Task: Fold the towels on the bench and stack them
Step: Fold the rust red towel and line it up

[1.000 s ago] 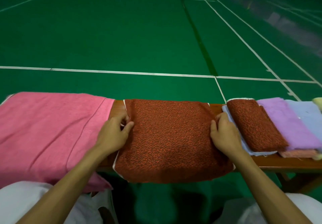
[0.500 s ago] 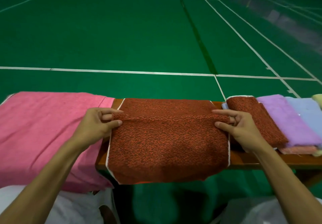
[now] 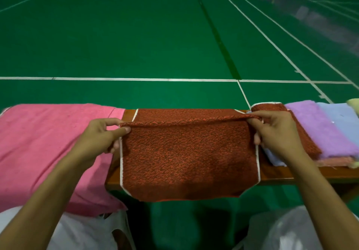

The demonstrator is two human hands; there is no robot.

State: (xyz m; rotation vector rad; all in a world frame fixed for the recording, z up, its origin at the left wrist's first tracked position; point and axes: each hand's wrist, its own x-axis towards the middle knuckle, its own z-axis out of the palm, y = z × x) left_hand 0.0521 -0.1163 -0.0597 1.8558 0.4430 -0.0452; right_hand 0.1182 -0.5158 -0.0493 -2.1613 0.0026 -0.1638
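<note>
The worktop (image 3: 277, 173) carries a pink towel (image 3: 48, 148) over its left end, the rust-red towel (image 3: 186, 156) mid-worktop, draping off the near edge, and folded towels (image 3: 326, 131) at the right end. The left hand (image 3: 97, 139) and right hand (image 3: 277, 133) each keep a pinching grip on the red towel's side hems. It looks soft, light and limp, so it is best held taut by the hems.

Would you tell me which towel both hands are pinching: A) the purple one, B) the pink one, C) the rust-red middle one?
C: the left hand and right hand each pinch a side edge of the rust-red middle towel at its raised fold.
</note>
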